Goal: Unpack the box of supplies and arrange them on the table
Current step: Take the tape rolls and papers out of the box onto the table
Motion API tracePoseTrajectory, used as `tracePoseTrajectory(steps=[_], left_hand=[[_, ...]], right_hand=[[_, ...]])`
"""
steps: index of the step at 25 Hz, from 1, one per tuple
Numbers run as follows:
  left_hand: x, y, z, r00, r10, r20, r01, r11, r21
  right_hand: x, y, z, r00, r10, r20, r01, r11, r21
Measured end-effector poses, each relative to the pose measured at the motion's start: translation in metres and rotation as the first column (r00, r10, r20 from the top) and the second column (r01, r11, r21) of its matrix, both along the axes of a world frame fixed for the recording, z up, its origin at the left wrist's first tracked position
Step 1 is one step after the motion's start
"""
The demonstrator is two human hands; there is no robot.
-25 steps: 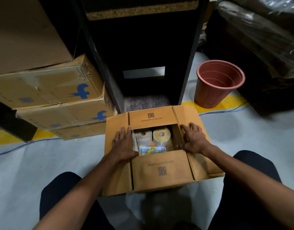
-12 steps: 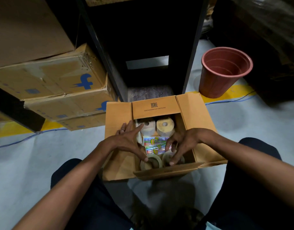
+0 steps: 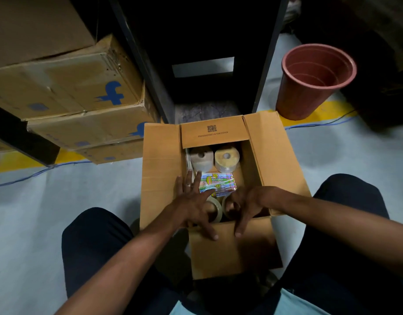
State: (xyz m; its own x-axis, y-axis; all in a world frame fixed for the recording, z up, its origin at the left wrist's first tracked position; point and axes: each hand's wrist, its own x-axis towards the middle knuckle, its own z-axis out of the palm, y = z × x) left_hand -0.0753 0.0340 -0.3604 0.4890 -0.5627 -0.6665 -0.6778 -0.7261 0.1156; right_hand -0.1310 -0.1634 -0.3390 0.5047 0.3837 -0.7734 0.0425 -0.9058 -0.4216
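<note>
Head view, looking down. Open cardboard box on grey floor between the knees, all four flaps folded outward. Left hand over the near left part of the opening, fingers straight and spread, gripping nothing; fingertips reaching toward the left flap and the packet, thumb lying on the near flap. Ring on one finger. Right hand just right of the left hand, over the near edge of the opening, fingers extended and relaxed, gripping nothing; one fingertip resting on the near flap. Beneath and between both hands: two clear tape rolls standing side by side at the near wall inside the box, partly hidden. Just beyond the hands: colourful plastic packet, lying flat, touched by a left fingertip. Farther beyond, at the far wall: two label rolls, one white and one yellowish, side by side and touching. Left of the left hand, well apart: stacked cartons with blue logos. Beyond the box: dark shelf frame. Beyond the right hand, well apart: terracotta-coloured plastic pot, upright on the floor by a yellow line and a blue cable.
</note>
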Motion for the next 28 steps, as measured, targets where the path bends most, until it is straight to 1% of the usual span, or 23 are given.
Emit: tracePoseTrajectory(steps=[3,5,8,10,12,16,18,21,23,25,26,28], left_hand=[[-0.004,0.002,-0.006,0.997,-0.047,0.055,0.047,0.999,0.004],[-0.004,0.005,-0.013,0.99,-0.077,0.122,0.078,0.997,-0.004],[0.0,0.009,-0.026,0.971,-0.093,0.219,0.1,0.995,-0.023],[0.001,0.011,-0.03,0.965,-0.09,0.247,0.106,0.993,-0.051],[0.0,0.013,-0.031,0.965,-0.082,0.248,0.108,0.99,-0.093],[0.003,0.017,-0.028,0.978,-0.06,0.199,0.096,0.979,-0.18],[0.006,0.019,-0.024,0.986,-0.038,0.16,0.072,0.975,-0.212],[0.013,0.019,-0.023,0.991,0.031,0.133,0.007,0.962,-0.273],[0.02,0.016,-0.027,0.981,0.116,0.158,-0.056,0.94,-0.337],[0.027,0.013,-0.033,0.965,0.15,0.215,-0.06,0.925,-0.375],[0.031,0.012,-0.036,0.958,0.147,0.247,-0.043,0.922,-0.385],[0.04,0.011,-0.041,0.944,0.15,0.294,-0.015,0.91,-0.414]], right_hand=[[-0.003,0.002,-0.01,0.999,-0.006,0.033,0.006,1.0,-0.006],[-0.005,0.003,-0.014,0.992,0.016,0.128,-0.013,1.0,-0.028],[-0.009,0.002,-0.024,0.946,0.106,0.305,-0.078,0.992,-0.104],[-0.01,0.001,-0.028,0.932,0.106,0.346,-0.066,0.99,-0.125],[-0.011,-0.003,-0.03,0.949,0.046,0.311,-0.018,0.995,-0.094],[-0.012,-0.013,-0.032,0.984,-0.111,0.143,0.11,0.994,0.014],[-0.013,-0.014,-0.028,0.99,-0.115,0.085,0.113,0.993,0.031],[-0.01,-0.015,-0.022,0.988,-0.143,0.065,0.14,0.989,0.046],[-0.006,-0.019,-0.025,0.964,-0.231,0.133,0.222,0.972,0.074],[0.0,-0.025,-0.032,0.907,-0.319,0.274,0.303,0.948,0.1],[0.005,-0.028,-0.035,0.885,-0.308,0.35,0.297,0.951,0.087],[0.017,-0.031,-0.041,0.862,-0.178,0.475,0.222,0.974,-0.038]])
